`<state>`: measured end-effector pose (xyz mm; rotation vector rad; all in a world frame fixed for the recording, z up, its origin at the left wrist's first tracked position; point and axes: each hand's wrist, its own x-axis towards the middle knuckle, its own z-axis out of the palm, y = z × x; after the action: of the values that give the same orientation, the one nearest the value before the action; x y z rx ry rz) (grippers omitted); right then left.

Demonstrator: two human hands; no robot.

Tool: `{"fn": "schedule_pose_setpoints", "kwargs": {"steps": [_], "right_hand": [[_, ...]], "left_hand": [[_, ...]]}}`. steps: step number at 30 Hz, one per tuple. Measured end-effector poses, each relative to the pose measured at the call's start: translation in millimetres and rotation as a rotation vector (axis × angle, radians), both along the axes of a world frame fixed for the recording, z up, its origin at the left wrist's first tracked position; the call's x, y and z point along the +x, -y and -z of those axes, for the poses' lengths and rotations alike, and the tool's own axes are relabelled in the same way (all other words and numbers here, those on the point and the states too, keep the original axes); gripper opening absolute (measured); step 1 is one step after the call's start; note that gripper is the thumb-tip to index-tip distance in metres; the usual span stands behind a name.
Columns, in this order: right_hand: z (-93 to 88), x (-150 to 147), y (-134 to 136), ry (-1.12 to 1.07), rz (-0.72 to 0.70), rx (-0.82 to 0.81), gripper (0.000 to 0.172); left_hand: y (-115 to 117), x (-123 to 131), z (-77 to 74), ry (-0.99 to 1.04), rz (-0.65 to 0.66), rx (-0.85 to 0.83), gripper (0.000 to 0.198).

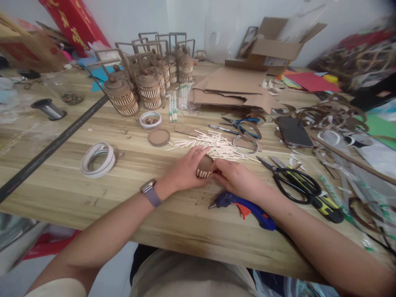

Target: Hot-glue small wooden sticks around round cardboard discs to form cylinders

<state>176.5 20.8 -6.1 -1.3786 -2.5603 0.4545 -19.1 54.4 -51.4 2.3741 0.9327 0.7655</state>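
My left hand [187, 169] is wrapped round the side of a small round cardboard piece [204, 165], whose near edge carries a row of short pale sticks. At its right edge, the fingers of my right hand [232, 173] are pinched together; whether a stick is between them is hidden. A heap of loose short wooden sticks [216, 144] lies just beyond my hands. Below my right hand rests a blue glue gun [244, 206] with an orange trigger. A second cardboard disc [159, 137] with a ridged rim lies to the upper left.
Finished-looking lantern-like containers [150, 88] with handles stand at the back left. Black scissors [297, 185], a yellow utility knife [328, 208], blue pliers [244, 123] and a phone [293, 131] lie to the right. Rolled strips [98, 160] sit at left, flat cardboard [232, 82] at back.
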Motion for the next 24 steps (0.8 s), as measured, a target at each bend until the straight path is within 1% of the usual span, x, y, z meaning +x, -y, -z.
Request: {"fn": "schedule_pose_setpoints", "kwargs": {"steps": [4, 7, 10, 15, 19, 21, 23, 24], "right_hand": [[4.4, 1.5, -0.4, -0.041, -0.016, 0.031, 0.009], [5.8, 2.4, -0.9, -0.075, -0.023, 0.021, 0.009], [5.3, 2.2, -1.5, -0.094, -0.026, 0.008, 0.009], [1.2, 0.7, -1.7, -0.062, -0.011, -0.036, 0.009], [-10.1, 1.9, -2.1, -0.081, -0.001, -0.067, 0.003], [-20.4, 5.8, -1.6, -0.12, 0.027, -0.063, 0.01], [-32.2, 13.6, 0.8, -0.118, 0.072, -0.055, 0.008], [-37.8, 19.0, 3.1, -0.09, 0.091, -0.057, 0.01]], "left_hand": [[0.4, 0.2, -0.8, 0.009, 0.001, 0.014, 0.088], [1.2, 0.9, -1.4, 0.011, 0.001, 0.007, 0.092], [2.5, 2.4, -2.2, 0.02, -0.011, 0.003, 0.095], [4.7, 5.1, -2.2, 0.015, -0.025, 0.007, 0.091], [5.6, 5.7, -1.0, 0.013, -0.063, -0.009, 0.09], [6.0, 5.5, -1.3, 0.012, -0.068, -0.027, 0.091], [6.2, 5.1, -2.2, 0.0, -0.067, -0.037, 0.093], [6.2, 4.7, -2.7, -0.005, -0.065, -0.038, 0.093]]}}
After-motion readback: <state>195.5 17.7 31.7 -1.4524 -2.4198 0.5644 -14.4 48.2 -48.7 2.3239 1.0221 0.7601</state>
